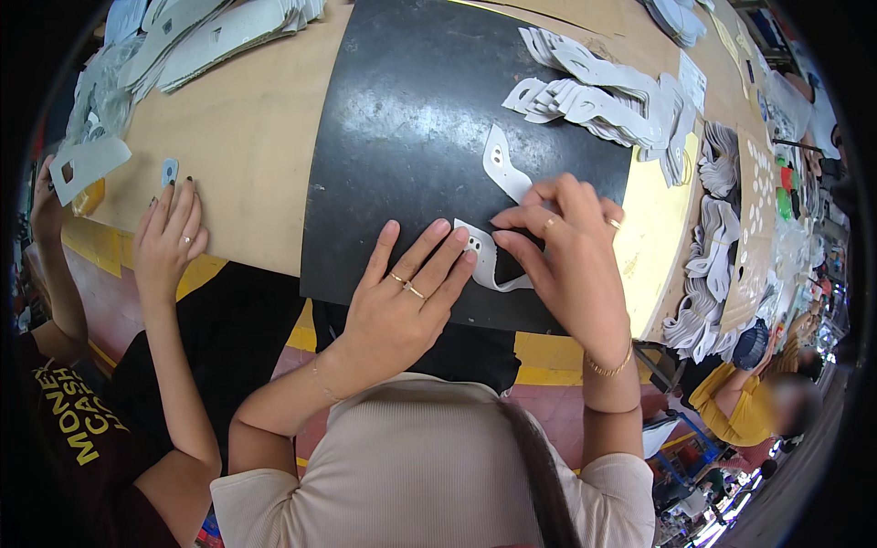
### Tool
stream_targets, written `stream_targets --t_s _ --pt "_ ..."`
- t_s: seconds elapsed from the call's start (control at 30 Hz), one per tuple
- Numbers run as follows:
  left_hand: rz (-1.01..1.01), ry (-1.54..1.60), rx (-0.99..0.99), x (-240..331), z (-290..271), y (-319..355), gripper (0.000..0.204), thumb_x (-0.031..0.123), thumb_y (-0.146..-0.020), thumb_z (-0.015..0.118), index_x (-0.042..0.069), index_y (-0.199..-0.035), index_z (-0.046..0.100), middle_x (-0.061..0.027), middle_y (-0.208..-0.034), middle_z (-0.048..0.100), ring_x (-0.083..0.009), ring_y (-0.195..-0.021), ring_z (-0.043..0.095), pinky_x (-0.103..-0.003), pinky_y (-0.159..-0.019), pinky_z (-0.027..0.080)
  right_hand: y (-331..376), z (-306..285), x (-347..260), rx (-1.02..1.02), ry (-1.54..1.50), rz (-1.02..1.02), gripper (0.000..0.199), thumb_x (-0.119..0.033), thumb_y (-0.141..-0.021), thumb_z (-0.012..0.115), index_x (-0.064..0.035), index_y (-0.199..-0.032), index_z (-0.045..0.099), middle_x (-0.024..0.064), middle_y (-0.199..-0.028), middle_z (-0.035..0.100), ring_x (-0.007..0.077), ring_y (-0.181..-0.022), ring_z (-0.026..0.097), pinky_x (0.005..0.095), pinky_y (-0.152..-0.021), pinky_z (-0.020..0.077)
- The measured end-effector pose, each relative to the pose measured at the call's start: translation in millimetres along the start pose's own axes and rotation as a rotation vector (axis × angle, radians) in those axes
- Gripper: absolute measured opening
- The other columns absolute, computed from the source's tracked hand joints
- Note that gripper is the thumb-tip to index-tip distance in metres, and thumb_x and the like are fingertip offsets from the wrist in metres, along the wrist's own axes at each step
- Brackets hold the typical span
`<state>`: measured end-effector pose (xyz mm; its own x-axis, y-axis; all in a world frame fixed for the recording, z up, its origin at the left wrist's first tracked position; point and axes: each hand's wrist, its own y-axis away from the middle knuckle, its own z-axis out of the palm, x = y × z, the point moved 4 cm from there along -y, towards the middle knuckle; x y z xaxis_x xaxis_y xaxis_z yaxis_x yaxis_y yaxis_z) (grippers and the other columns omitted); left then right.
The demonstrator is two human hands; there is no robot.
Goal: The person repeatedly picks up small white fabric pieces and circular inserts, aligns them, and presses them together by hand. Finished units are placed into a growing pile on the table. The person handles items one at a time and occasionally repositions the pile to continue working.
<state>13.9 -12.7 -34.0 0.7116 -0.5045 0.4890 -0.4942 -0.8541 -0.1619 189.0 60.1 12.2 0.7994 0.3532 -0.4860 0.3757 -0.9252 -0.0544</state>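
Now, line by line, what we see:
Left hand: our left hand [402, 297] lies open and flat on the black mat [402, 137], fingers spread, the fingertips pressing the near end of a grey cut strip [484, 251] that has two small holes.
Right hand: our right hand [566, 247] is curled over the same strip, thumb and fingers pinched on it just right of the left fingertips; how much of the strip it covers we cannot tell.
Second strip: another grey cut piece [502, 169] lies on the mat just beyond the right hand, its near end running under the fingers, possibly joined to the first.
Black mat: it rests on the wooden bench [247, 137], reaching to the near edge.
Stack: a fanned pile of grey cut pieces [594, 91] sits at the mat's far right corner, well apart from the hands.
More stock: a heap of pale cut sheets [219, 32] lies at the bench's far left.
Neighbour: another person's hand [169, 237] rests open on the bench to our left, near a small grey tab [169, 171].
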Motion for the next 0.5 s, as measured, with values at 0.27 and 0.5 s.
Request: stream_targets --t_s 0.27,0.5 --pt "-0.001 -0.020 0.034 0.2 4.5 2.3 0.057 0.000 -0.080 0.067 0.008 -0.137 0.065 -0.0090 -0.152 0.054 -0.0277 -0.143 0.049 -0.060 -0.121 0.025 -19.1 10.1 5.1 -0.197 -0.048 -0.102 0.010 -0.014 -0.081 0.080 -0.0098 -0.088 0.074 0.0029 -0.105 0.057 0.0228 -0.102 0.052 0.0400 -0.092 0.0308" --pt "-0.006 -0.018 0.063 0.7 6.0 3.1 0.053 0.001 -0.081 0.065 0.009 -0.134 0.067 -0.0072 -0.144 0.058 -0.0258 -0.142 0.051 -0.060 -0.119 0.027 -21.6 11.6 6.6 -0.223 -0.041 -0.146 0.009 -0.012 -0.080 0.079 -0.0095 -0.085 0.072 0.0026 -0.105 0.056 0.0234 -0.103 0.052 0.0405 -0.093 0.0304"
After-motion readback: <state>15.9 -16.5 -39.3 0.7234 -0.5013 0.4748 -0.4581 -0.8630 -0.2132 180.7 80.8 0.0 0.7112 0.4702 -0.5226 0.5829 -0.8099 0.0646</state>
